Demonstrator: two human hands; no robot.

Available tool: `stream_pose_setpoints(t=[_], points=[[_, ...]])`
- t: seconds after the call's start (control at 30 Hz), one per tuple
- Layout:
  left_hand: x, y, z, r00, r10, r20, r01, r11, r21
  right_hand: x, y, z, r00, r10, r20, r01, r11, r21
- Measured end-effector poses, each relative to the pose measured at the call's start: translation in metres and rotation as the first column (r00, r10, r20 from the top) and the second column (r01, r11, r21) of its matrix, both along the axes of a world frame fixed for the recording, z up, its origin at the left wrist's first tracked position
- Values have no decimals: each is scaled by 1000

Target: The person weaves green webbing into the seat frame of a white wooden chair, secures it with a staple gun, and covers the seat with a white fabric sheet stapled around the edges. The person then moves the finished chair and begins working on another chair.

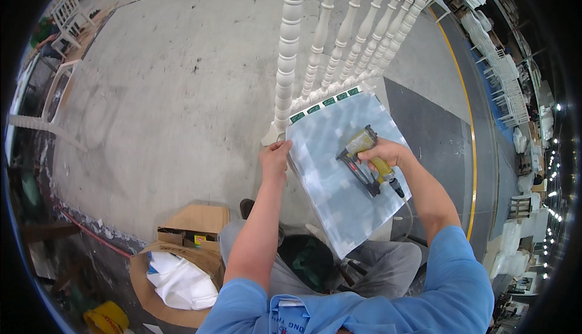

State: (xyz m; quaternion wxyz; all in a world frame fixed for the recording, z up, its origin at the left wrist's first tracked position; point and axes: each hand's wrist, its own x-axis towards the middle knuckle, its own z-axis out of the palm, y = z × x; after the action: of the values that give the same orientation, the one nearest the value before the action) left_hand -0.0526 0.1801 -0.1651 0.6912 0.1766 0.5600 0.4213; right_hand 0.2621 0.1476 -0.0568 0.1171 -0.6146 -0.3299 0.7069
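A white chair frame with turned spindles [328, 30] stands before me, its back away from me. Over its seat lies a pale blue-white sheet [327, 170], with several green patches [329, 101] along the far edge. My right hand [385, 152] grips a yellow and black pneumatic staple gun [365, 158] above the sheet; a thin air hose [410, 212] hangs from its handle. At the sheet's left corner, beside the thick turned post [285, 55], my left hand [276, 157] pinches the edge with its fingertips. Whether it holds more than the sheet is hidden.
Left of my legs sit an open cardboard box [193, 222] and a brown carton holding white material [182, 282]. A yellow bucket [107, 319] is at lower left. An unfinished chair frame [57, 106] and a person [45, 37] are farther left. White furniture [506, 82] lines the right side.
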Motion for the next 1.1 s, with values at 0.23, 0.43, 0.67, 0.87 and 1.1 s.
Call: stream_pose_setpoints(t=[0.23,0.43,0.67,0.87,1.1], points=[[2,-3,13,980,-3,197,32,989,-146,22,-7,6,617,285,734,-445,895,27],[-8,1,9,936,23,352,55,976,-211,-38,21,27,684,-1,730,-630,504,591],[-8,3,12,928,-35,371,115,974,-195,-138,74,-7,495,329,804,-869,197,454],[-12,3,17,956,-118,269,165,973,-160,-137,92,-25,496,358,791,-862,97,497],[-7,-4,3,873,-99,-477,283,900,331,-140,100,-34,522,328,787,-841,45,539]])
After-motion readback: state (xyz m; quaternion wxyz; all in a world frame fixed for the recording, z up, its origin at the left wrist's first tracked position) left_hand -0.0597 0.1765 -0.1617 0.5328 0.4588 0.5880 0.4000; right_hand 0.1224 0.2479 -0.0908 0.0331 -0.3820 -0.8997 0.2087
